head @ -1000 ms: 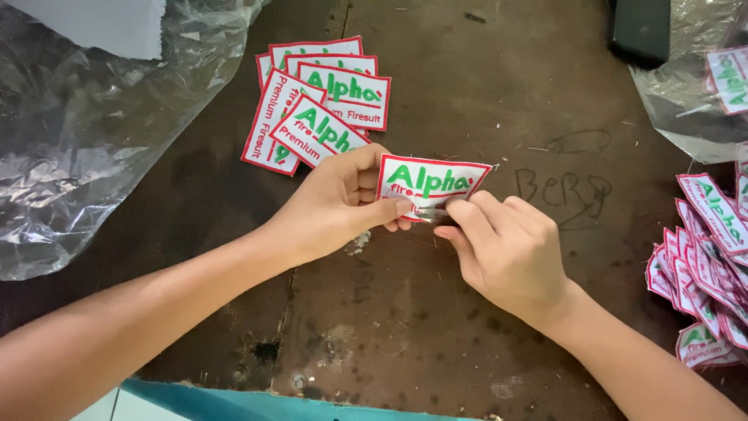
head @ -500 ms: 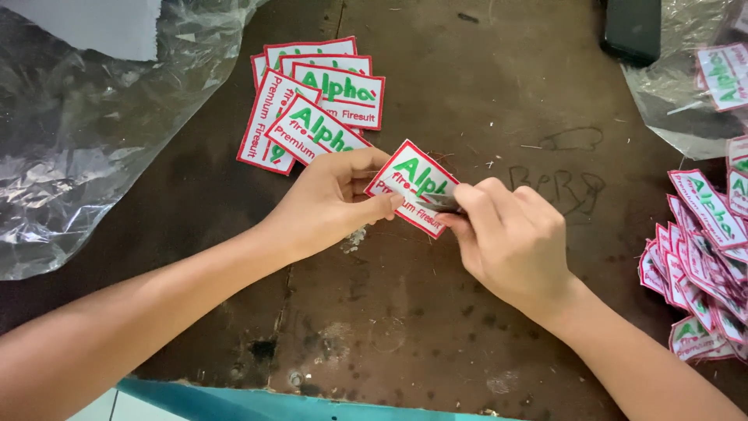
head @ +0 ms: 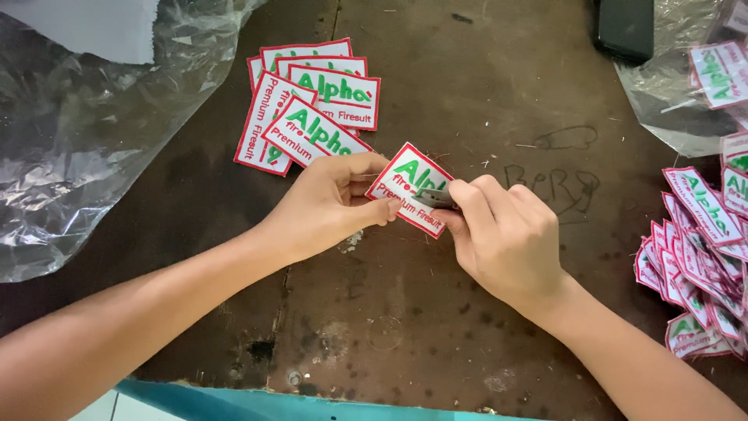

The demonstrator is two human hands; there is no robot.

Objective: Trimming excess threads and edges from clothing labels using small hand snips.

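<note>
A: Which step is in hand?

B: Trimming. The left hand pinches the white rectangular embroidered patch with red border just above the dark wooden table; the right hand is closed on a small metal cutter at its edge.

A: Next requirement?

B: Probably a steady patch and short, controlled snips.

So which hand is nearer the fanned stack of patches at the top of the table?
Left. The left hand sits just below the fanned stack of patches, pinching the single patch. The right hand is farther off, to the lower right.
</note>
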